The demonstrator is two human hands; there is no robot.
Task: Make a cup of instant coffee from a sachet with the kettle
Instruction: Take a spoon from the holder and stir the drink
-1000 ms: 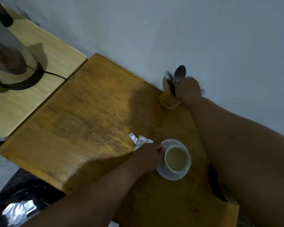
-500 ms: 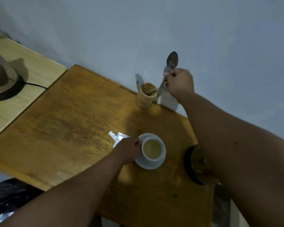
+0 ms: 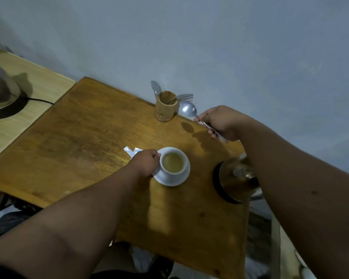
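A white cup (image 3: 172, 172) filled with pale brown coffee stands on a white saucer (image 3: 181, 179) in the middle of the wooden table (image 3: 79, 141). My left hand (image 3: 146, 162) grips the cup at its left side, where the handle is hidden. My right hand (image 3: 222, 122) holds a metal spoon (image 3: 188, 110) by its handle, bowl pointing left, above the table right of the wooden holder. A torn white sachet (image 3: 131, 151) lies just left of my left hand. A metal kettle (image 3: 238, 178) on a black base sits to the right, partly behind my right arm.
A wooden cutlery holder (image 3: 166, 109) with a spoon and a fork stands at the table's far edge by the grey wall. Another metal appliance (image 3: 0, 93) with a black cord sits on a paler table at the left. Dark bags lie on the floor below.
My right hand has lifted the spoon out of the wooden holder and brought it down and to the right, turning it flat. My left hand stays on the cup.
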